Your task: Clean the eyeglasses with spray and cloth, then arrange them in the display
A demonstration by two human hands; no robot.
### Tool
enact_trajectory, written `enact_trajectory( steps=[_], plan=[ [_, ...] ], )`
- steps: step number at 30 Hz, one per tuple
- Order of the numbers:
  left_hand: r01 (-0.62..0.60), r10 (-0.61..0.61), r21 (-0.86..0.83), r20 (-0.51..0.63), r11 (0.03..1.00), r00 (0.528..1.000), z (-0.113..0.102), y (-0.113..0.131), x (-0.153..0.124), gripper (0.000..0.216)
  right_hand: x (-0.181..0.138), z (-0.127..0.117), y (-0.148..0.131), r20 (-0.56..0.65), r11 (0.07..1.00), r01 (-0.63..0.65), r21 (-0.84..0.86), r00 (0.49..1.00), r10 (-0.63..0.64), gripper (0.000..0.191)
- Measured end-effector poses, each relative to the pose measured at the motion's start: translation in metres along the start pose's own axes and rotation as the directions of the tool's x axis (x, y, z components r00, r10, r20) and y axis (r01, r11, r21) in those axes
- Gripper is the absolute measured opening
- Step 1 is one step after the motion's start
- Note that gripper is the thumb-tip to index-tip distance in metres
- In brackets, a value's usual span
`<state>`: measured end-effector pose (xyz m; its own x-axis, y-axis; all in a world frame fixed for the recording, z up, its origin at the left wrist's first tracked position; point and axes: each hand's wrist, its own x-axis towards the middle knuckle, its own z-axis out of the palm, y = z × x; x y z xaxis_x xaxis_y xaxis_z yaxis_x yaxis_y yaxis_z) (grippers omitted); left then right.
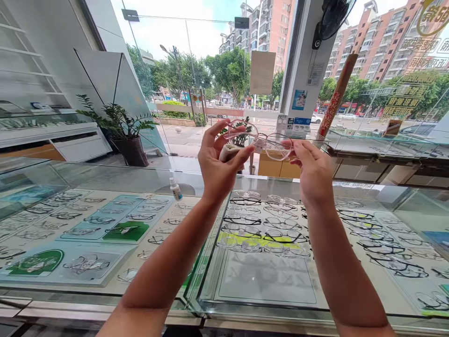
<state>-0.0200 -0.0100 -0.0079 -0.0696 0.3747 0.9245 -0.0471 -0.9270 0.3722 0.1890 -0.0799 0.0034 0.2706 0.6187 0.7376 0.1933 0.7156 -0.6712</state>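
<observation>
I hold a pair of clear pinkish-framed glasses up in front of me, above a glass display counter. My left hand pinches the left lens between thumb and fingers through a small pale cloth. My right hand is closed on the right side of the frame. Both hands are raised at about the same height, a lens width apart.
Under the counter glass lie several rows of spectacle frames on trays. A small white spray bottle stands on the counter to the left. A potted plant sits behind on the left. Large windows face a street with trees and buildings.
</observation>
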Motion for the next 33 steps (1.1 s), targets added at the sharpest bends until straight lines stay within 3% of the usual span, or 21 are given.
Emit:
enact_trajectory(
  steps=[4, 7, 10, 13, 18, 22, 25, 28, 33],
  plan=[
    [0.008, -0.009, 0.008, 0.097, 1.0, 0.995, 0.0, 0.009, 0.002, 0.077, 0.003, -0.004, -0.006, -0.025, 1.0, 0.03, -0.008, 0.999, -0.031, 0.013],
    [-0.014, 0.009, 0.025, 0.18, 1.0, 0.984, 0.003, 0.017, 0.0, 0.076, 0.006, -0.009, -0.013, 0.146, 0.999, 0.03, -0.02, 0.989, -0.027, 0.011],
    [-0.043, 0.03, 0.049, 0.24, 0.998, 0.97, 0.003, 0.022, -0.001, 0.077, 0.007, -0.014, -0.018, 0.329, 1.0, -0.021, -0.001, 0.944, 0.02, 0.015],
    [-0.046, 0.026, 0.065, 0.282, 0.997, 0.959, 0.001, 0.024, 0.0, 0.078, 0.007, -0.014, -0.019, 0.406, 0.996, -0.083, 0.026, 0.912, 0.065, 0.015],
    [-0.031, -0.005, 0.122, 0.285, 0.992, 0.959, 0.0, 0.025, 0.002, 0.081, 0.009, -0.014, -0.011, 0.359, 0.995, -0.086, 0.055, 0.932, 0.06, 0.012],
    [-0.049, 0.034, 0.177, 0.084, 0.983, 0.996, 0.008, 0.035, -0.001, 0.063, 0.01, -0.012, -0.002, 0.234, 0.999, 0.003, 0.042, 0.972, -0.013, 0.009],
    [0.05, -0.06, 0.165, 0.06, 0.985, 0.996, 0.013, 0.044, -0.003, 0.028, 0.005, -0.004, -0.001, 0.142, 0.992, 0.107, -0.062, 0.985, -0.098, 0.008],
    [0.261, -0.274, 0.092, 0.185, 0.961, 0.944, 0.016, 0.047, -0.004, 0.034, -0.004, 0.008, -0.003, 0.118, 0.952, 0.237, -0.194, 0.969, -0.217, 0.011],
    [0.463, -0.455, 0.013, 0.205, 0.886, 0.866, 0.017, 0.038, 0.0, 0.044, -0.014, 0.023, -0.004, 0.136, 0.852, 0.363, -0.378, 0.932, -0.337, 0.016]
  ],
)
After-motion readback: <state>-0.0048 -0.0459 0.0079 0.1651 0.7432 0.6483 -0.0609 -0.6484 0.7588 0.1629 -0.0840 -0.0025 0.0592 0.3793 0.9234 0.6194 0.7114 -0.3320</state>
